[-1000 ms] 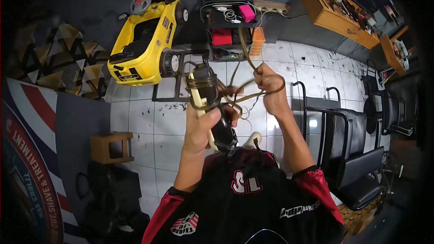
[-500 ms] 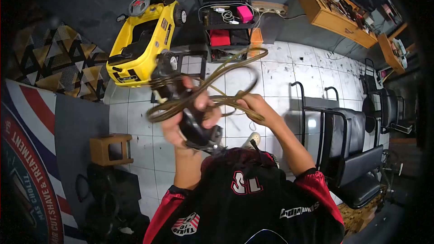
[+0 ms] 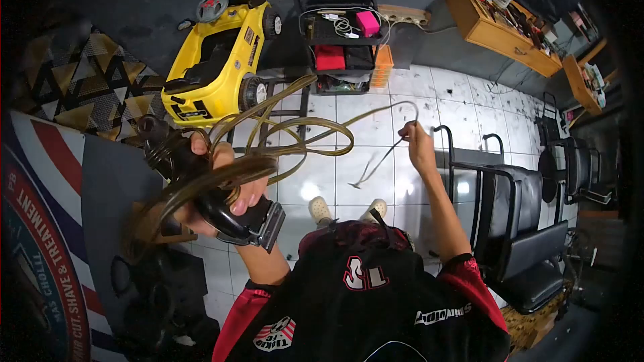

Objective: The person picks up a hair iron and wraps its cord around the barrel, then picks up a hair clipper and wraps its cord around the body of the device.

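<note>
Clutching a black hair clipper [image 3: 223,212] around nine o'clock is the left hand [image 3: 251,191]; near three o'clock, the right hand [image 3: 420,148] pinches brown cord [image 3: 247,168] between its fingers

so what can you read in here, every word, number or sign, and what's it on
"CUT, SHAVE & TREATMENT": banner.
"MAS CHOL", ending unclear: same banner.
"FC": badge on the shirt, name above it unclear.
"1" beside an unclear digit: shirt front.
Slanted shirt lettering: too unclear.
Stickers on the toy car, bottle labels: too small.
Clipper: none readable.
</note>
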Demonstrator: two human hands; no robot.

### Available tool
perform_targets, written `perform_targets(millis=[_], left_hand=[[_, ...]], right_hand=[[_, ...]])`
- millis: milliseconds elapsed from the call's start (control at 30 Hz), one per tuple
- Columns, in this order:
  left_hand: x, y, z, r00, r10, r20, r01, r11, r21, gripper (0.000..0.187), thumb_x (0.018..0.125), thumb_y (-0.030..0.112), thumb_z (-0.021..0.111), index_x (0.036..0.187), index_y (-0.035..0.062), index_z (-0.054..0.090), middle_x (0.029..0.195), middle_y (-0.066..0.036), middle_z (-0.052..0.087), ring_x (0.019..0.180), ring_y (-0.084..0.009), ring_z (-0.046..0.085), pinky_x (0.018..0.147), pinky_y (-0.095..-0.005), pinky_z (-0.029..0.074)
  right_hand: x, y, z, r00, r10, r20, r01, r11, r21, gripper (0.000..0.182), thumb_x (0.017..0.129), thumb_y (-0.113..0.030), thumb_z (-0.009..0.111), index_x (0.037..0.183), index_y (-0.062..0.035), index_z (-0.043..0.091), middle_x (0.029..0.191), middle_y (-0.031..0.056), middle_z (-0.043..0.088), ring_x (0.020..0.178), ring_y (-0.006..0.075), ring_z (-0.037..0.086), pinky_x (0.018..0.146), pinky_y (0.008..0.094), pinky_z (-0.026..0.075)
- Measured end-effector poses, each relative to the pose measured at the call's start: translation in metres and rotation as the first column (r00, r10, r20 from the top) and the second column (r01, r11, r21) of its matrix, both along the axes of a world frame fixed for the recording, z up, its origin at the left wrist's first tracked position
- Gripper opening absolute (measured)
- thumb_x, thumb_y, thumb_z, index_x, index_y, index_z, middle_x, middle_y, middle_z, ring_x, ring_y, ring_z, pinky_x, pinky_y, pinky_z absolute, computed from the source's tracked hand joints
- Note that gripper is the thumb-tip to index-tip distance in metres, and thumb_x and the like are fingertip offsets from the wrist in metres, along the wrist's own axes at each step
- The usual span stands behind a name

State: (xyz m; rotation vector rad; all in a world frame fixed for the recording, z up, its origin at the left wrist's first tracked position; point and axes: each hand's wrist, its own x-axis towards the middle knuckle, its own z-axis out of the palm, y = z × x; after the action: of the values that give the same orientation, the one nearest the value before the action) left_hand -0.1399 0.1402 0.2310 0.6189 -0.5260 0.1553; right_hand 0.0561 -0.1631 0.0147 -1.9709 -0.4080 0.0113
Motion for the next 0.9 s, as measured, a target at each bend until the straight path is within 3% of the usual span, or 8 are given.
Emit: perform_targets(millis=[67, 167, 200, 300, 500, 900], left_hand=[[-0.002, -0.008, 0.000, 0.999, 0.035, -0.016, -0.036, 0.998, -0.060, 0.056, 0.084, 0.025, 0.071, 0.124, 0.0132, 0.034, 0.096, -0.004, 0.052, 0.070, -0.0190, 0.056, 0.071, -0.0411, 0.047], [0.001, -0.022, 0.001, 0.996, 0.086, -0.019, -0.087, 0.985, -0.146, 0.055, 0.083, 0.024, 0.071, 0.121, 0.0098, 0.034, 0.094, -0.006, 0.052, 0.065, -0.0195, 0.058, 0.066, -0.0370, 0.044], [0.002, -0.022, 0.006, 0.997, 0.075, -0.027, -0.078, 0.991, -0.105, 0.054, 0.083, 0.022, 0.071, 0.119, 0.0076, 0.035, 0.092, -0.007, 0.052, 0.062, -0.0197, 0.058, 0.062, -0.0347, 0.041], [0.000, -0.018, 0.008, 0.997, 0.043, -0.065, -0.044, 0.999, -0.019, 0.054, 0.082, 0.024, 0.072, 0.120, 0.0090, 0.036, 0.091, -0.006, 0.053, 0.062, -0.0193, 0.058, 0.062, -0.0353, 0.042], [-0.003, -0.019, -0.004, 0.999, 0.048, -0.023, -0.050, 0.996, -0.072, 0.055, 0.083, 0.030, 0.069, 0.121, 0.0140, 0.033, 0.093, -0.005, 0.049, 0.067, -0.0212, 0.055, 0.065, -0.0383, 0.042], [-0.004, -0.031, -0.003, 0.997, 0.081, -0.007, -0.081, 0.984, -0.160, 0.052, 0.084, 0.031, 0.064, 0.121, 0.0133, 0.031, 0.094, -0.008, 0.049, 0.063, -0.0212, 0.051, 0.062, -0.0368, 0.038]], right_hand=[[0.006, 0.001, 0.013, 0.999, -0.045, -0.028, 0.047, 0.993, 0.104, 0.027, 0.103, -0.015, 0.038, 0.097, 0.0043, 0.055, 0.083, 0.0133, 0.066, 0.077, 0.0179, 0.065, 0.072, 0.0316, 0.054], [0.013, 0.006, 0.037, 0.996, -0.067, -0.050, 0.075, 0.980, 0.182, 0.029, 0.104, -0.018, 0.039, 0.100, 0.0050, 0.056, 0.086, 0.0128, 0.066, 0.083, 0.0187, 0.066, 0.080, 0.0325, 0.056], [0.014, 0.006, 0.044, 0.996, -0.073, -0.040, 0.079, 0.982, 0.174, 0.029, 0.104, -0.018, 0.039, 0.099, 0.0048, 0.056, 0.086, 0.0131, 0.066, 0.083, 0.0189, 0.066, 0.080, 0.0326, 0.056], [0.016, 0.006, 0.054, 0.995, -0.099, -0.009, 0.099, 0.984, 0.148, 0.029, 0.104, -0.018, 0.039, 0.099, 0.0045, 0.056, 0.087, 0.0142, 0.067, 0.084, 0.0200, 0.067, 0.080, 0.0330, 0.055], [0.023, 0.003, 0.062, 0.985, -0.165, 0.052, 0.161, 0.984, 0.074, 0.033, 0.104, -0.022, 0.040, 0.097, 0.0050, 0.056, 0.087, 0.0154, 0.067, 0.085, 0.0215, 0.068, 0.079, 0.0331, 0.054], [0.030, 0.012, 0.072, 0.990, -0.144, 0.008, 0.139, 0.967, 0.214, 0.036, 0.104, -0.027, 0.040, 0.102, 0.0065, 0.055, 0.092, 0.0125, 0.062, 0.090, 0.0185, 0.064, 0.084, 0.0337, 0.056]])
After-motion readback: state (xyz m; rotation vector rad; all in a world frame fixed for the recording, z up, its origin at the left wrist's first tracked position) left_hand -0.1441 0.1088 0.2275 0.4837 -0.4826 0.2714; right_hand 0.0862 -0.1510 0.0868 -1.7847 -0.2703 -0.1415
